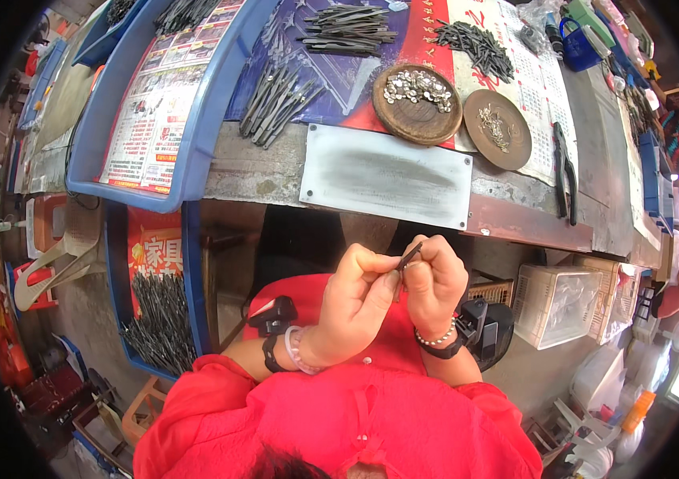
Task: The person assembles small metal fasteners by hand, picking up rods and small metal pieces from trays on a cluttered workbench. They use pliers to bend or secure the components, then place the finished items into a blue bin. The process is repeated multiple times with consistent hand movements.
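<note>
Head view: left hand (pixel 355 291) and right hand (pixel 435 279) both pinched shut on thin dark metal strip (pixel 409 255) below desk (pixel 515 215), liable to slip floorward if loosened.

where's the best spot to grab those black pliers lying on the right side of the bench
Probably by the two long handles of the black pliers, coming from above. They lie flat on the bench, handles toward the near edge, with bare surface either side; both hands are busy with a small dark metal piece.

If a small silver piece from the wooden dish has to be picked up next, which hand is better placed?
Probably the right hand: the wooden dish lies up and right of both hands. But both pinch the thin dark metal strip, so one must let go.
</note>
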### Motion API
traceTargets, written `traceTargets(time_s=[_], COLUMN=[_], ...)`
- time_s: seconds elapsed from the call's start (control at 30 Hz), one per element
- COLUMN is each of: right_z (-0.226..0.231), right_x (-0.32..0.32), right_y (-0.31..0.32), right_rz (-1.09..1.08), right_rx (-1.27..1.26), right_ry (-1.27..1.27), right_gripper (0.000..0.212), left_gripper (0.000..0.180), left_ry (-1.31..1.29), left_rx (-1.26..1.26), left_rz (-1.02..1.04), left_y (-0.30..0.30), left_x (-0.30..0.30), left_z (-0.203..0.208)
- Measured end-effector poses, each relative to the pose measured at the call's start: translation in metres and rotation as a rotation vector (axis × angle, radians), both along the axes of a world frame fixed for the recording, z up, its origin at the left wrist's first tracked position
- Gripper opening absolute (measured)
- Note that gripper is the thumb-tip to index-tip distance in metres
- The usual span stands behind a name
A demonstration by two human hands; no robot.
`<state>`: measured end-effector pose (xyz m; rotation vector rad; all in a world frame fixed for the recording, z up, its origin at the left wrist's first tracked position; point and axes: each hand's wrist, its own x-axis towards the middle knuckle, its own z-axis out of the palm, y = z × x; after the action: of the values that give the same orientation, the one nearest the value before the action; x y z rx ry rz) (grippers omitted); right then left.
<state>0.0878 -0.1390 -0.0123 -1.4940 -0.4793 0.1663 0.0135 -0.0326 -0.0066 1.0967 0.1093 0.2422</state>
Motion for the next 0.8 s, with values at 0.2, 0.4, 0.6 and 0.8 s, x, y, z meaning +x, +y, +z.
traceTargets(time_s=[0.2,0.4,0.6,0.8], right_z=[-0.011,-0.003,-0.001,-0.004], right_x=[-0.004,-0.002,0.002,0.001], right_y=[0.007,0.001,-0.002,-0.002], right_rz=[-0.196,-0.009,0.015,0.016], right_rx=[-0.297,0.06,0.07,0.057], right_ry=[-0.501,0.155,0.33,0.366], right_gripper=[0.012,0.059,0.067,0.066], left_gripper=[0.013,0.014,0.018,0.021], left_ry=[0.044,0.017,-0.126,-0.137], left_rx=[0.07,0.467,0.801,0.868], left_rz=[0.029,0.028,0.126,0.131], left_y=[-0.001,0.01,0.017,0.018], left_x=[0.001,0.002,0.007,0.007], left_z=[-0.001,0.01,0.012,0.01])
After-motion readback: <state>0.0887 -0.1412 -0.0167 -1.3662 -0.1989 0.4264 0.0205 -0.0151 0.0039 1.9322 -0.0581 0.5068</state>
